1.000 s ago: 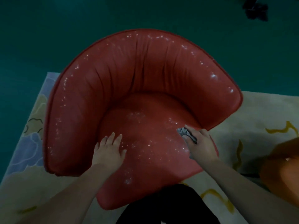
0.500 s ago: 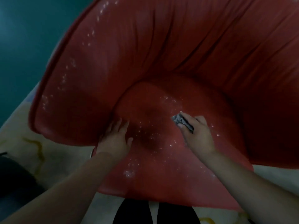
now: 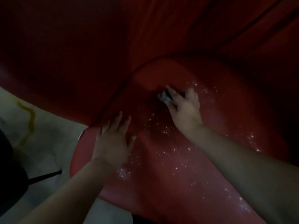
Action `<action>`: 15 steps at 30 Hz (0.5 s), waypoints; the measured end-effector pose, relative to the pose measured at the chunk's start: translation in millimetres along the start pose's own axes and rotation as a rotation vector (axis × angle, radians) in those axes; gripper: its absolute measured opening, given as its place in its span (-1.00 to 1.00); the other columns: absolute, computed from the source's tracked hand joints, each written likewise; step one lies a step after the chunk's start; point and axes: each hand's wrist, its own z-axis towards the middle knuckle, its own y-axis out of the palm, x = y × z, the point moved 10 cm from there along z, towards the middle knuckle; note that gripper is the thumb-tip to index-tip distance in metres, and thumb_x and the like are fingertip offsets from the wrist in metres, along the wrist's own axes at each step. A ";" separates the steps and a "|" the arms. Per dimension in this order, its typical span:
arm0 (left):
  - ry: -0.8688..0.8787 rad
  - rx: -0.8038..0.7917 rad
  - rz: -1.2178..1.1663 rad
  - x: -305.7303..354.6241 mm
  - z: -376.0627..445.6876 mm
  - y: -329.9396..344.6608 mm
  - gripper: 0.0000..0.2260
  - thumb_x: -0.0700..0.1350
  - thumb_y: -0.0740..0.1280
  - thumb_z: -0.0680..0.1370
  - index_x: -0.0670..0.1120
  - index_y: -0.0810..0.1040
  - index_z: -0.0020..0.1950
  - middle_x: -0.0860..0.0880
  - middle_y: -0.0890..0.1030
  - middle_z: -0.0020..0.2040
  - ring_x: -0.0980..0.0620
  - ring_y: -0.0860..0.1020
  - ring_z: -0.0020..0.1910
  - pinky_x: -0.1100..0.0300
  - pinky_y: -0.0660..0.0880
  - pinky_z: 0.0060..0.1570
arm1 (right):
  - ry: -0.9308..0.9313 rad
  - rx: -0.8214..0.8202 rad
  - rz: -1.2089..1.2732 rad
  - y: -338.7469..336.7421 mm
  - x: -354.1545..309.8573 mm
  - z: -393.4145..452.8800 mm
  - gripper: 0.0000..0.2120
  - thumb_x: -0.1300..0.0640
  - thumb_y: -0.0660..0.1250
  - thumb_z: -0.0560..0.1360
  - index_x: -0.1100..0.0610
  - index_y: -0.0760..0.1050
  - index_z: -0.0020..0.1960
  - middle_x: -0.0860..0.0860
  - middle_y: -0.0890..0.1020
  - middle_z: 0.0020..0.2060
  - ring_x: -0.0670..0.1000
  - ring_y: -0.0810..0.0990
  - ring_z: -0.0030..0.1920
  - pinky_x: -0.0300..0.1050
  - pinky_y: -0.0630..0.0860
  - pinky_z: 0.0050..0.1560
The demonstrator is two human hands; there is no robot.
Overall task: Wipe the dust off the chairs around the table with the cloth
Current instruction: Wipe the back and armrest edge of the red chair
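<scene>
Rug (image 3: pixel 48 143) at 9 o'clock, pale, yellow squiggle. Left hand (image 3: pixel 113 141) flat on chair (image 3: pixel 178 183) seat, 7 o'clock, fingers straight, holding nothing. Dust specks across seat, 4–5 o'clock. Right hand (image 3: pixel 186 107) past centre at 3 o'clock, fingers curled, pinching cloth (image 3: pixel 166 97) against seat.

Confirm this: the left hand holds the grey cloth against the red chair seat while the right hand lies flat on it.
Hands are swapped. The head view shows the right hand holding the grey cloth against the red chair seat, while the left hand lies flat on it.
</scene>
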 end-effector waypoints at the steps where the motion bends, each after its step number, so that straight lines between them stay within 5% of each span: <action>1: 0.003 0.005 -0.021 -2.1 -3.3 4.5 -0.38 0.20 0.15 0.54 0.11 0.07 0.57 0.04 0.02 0.59 -0.08 0.09 0.50 -0.03 0.14 0.45 | 0.007 -0.008 -0.067 11.4 -1.8 2.7 -0.57 -0.02 0.29 0.56 -0.06 0.38 0.42 0.09 0.40 0.01 0.10 0.37 0.04 0.08 0.43 0.14; 9: 0.011 0.059 -0.087 -7.7 -16.1 6.3 -0.42 0.17 0.13 0.56 0.11 0.11 0.56 0.05 0.03 0.58 -0.03 0.07 0.52 -0.05 0.13 0.46 | -0.302 -0.092 -0.220 26.4 -12.3 -47.8 -0.53 0.03 0.32 0.52 -0.10 0.38 0.42 0.05 0.43 0.04 0.05 0.39 0.00 -0.06 0.34 0.01; 15: -0.004 0.070 -0.131 -15.3 -24.0 6.6 -0.45 0.14 0.17 0.55 0.09 0.19 0.54 0.02 0.10 0.57 -0.06 0.13 0.49 -0.09 0.21 0.42 | -0.102 -0.025 -0.135 35.6 -20.1 -9.5 -0.56 0.08 0.30 0.56 -0.05 0.38 0.43 0.12 0.44 0.02 0.13 0.42 0.02 0.07 0.46 0.05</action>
